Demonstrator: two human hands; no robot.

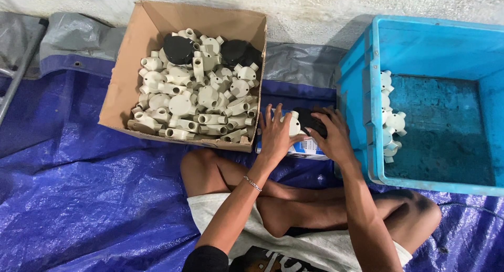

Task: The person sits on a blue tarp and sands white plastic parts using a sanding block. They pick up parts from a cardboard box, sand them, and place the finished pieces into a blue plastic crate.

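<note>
My left hand (274, 135) rests on a cream plastic conduit junction box (292, 124), fingers spread over it. My right hand (332, 136) presses a round black lid (311, 119) against that same fitting. Both hands work over a small white and blue carton (310, 148) lying on the blue tarp between the two containers. I sit cross-legged, knees just below the hands.
A cardboard box (122, 88) at the left holds several cream junction boxes and two black lids (178, 49). A blue plastic crate (362, 93) at the right has several cream fittings (389, 119) along its left wall. Blue tarp (79, 188) covers the floor; grey sheeting lies behind.
</note>
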